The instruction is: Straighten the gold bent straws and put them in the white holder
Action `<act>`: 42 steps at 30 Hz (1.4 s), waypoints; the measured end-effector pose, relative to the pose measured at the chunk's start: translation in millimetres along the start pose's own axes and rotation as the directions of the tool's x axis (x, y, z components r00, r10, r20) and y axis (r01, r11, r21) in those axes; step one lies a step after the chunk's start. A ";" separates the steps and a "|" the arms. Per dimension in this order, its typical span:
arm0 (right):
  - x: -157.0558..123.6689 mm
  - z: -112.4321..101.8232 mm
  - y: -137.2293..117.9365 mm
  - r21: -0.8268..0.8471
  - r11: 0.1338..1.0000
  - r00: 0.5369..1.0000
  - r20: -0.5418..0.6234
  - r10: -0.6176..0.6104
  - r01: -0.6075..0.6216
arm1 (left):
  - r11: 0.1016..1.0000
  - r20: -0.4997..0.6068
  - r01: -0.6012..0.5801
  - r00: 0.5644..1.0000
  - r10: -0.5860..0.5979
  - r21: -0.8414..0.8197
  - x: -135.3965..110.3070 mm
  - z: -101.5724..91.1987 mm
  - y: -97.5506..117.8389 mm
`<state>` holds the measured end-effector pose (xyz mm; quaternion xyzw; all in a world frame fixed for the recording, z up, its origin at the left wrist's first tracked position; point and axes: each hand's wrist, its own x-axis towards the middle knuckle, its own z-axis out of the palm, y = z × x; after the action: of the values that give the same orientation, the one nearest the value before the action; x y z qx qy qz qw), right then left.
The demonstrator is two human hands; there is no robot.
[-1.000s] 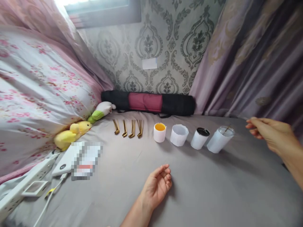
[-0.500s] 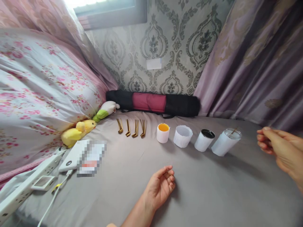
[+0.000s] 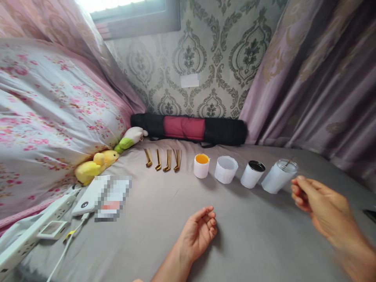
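Observation:
My left hand [image 3: 199, 232] lies palm up on the grey sheet, fingers loosely curled, the thumb apart, with nothing in it. Fingers closed and thumb against them, my right hand [image 3: 326, 207] hovers just right of a white-wrapped glass jar [image 3: 274, 180]; I see nothing sticking out of it. A thin brown stick [image 3: 289, 161] stands in that jar. Left of it stand a white-wrapped can with a dark inside [image 3: 252, 178], a wide whitish cup [image 3: 225, 174] and a white cup with an orange inside [image 3: 201, 169]. Farther left lie bunches of gold-coloured bent rods [image 3: 167, 162].
A long black and maroon bag [image 3: 185, 128] lies along the wall. At left are a yellow plush toy [image 3: 94, 166], a green and white plush [image 3: 131, 140], a white power bank [image 3: 91, 196], a power strip [image 3: 38, 231] and a charger [image 3: 53, 230]. A dark object [image 3: 370, 214] shows at the right edge.
My right hand has moved left and somewhat down, closer to the glass jar, its fingers still closed. The left hand has stayed where it was. The view has shifted slightly.

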<state>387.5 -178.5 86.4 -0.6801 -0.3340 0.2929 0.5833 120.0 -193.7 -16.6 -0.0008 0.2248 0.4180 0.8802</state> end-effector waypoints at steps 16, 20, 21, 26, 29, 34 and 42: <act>-64.6 87.5 52.1 0.017 0.979 0.893 0.414 0.177 -0.202 | 1.000 -0.018 0.002 1.000 -0.002 0.011 -0.2 3.4 -0.8; -72.0 103.4 55.5 0.036 0.981 0.879 0.451 0.156 -0.193 | 1.000 -0.028 0.003 1.000 -0.003 0.016 -0.5 4.7 -0.4; -73.2 106.6 58.3 0.036 0.982 0.878 0.456 0.148 -0.184 | 1.000 -0.034 0.005 0.999 -0.004 0.018 -0.9 5.2 -0.1; -75.9 116.8 83.7 -0.028 0.996 0.886 0.455 0.090 -0.086 | 0.998 -0.063 0.026 0.998 -0.023 0.051 -1.8 6.7 3.5; -76.5 119.5 97.4 -0.075 0.997 0.891 0.451 0.048 -0.016 | 0.993 -0.084 0.020 0.996 -0.011 0.115 0.0 7.1 8.5; -77.5 120.1 103.1 -0.102 0.994 0.891 0.454 0.003 0.049 | 0.934 -0.115 -0.065 0.987 0.112 0.350 4.6 10.6 21.5; -78.9 118.3 102.5 -0.117 0.992 0.892 0.451 0.020 0.037 | 0.677 -0.145 -0.119 0.936 0.320 0.727 15.6 16.9 50.8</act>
<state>258.0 -180.5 -31.8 -0.6264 -0.4806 0.4192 0.4483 97.8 -146.0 1.9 0.3092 0.4793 0.3990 0.7180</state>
